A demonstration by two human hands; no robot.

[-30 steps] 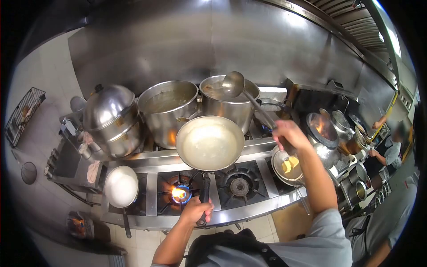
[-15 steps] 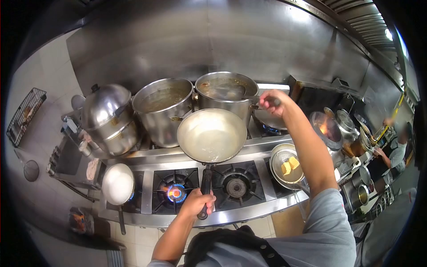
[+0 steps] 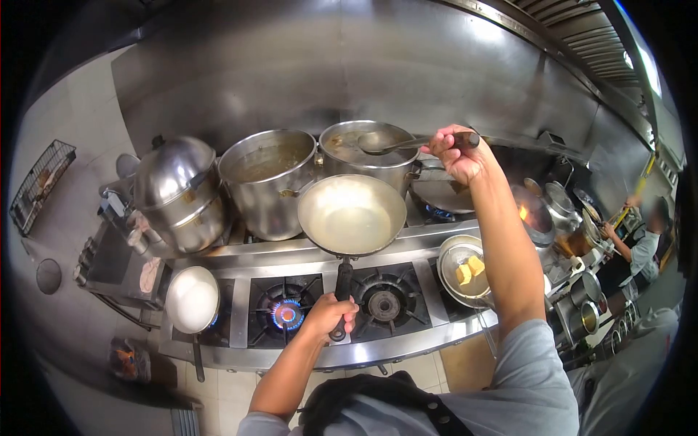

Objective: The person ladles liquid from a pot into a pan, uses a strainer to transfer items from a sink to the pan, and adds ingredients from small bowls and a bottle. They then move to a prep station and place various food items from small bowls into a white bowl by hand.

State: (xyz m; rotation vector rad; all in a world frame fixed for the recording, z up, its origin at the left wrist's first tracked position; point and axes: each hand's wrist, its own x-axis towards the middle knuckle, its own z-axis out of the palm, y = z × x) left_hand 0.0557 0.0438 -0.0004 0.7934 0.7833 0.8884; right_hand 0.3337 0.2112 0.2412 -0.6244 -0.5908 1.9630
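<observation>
My left hand [image 3: 331, 317] is wrapped round the black handle of a frying pan [image 3: 352, 215]. The pan is raised above the stove's front edge, close to the right stockpot, with a little pale liquid in it. My right hand [image 3: 454, 151] grips a ladle [image 3: 375, 143] by its dark handle end. The ladle's bowl is over the mouth of the right stockpot [image 3: 371, 171], which holds a brownish liquid. Beside it stands a second stockpot [image 3: 258, 207], also with liquid inside.
A gas burner [image 3: 288, 314] burns with a blue flame at the front. Left of it sits a white-coated pan [image 3: 193, 301]. A domed steel pot [image 3: 174, 200] stands at the back left. Yellow blocks [image 3: 470, 269] lie in a strainer at right. Another person [image 3: 640, 243] works far right.
My right hand has raised the ladle, so its bowl now shows above the right stockpot. The frying pan has shifted slightly to the right in my left hand.
</observation>
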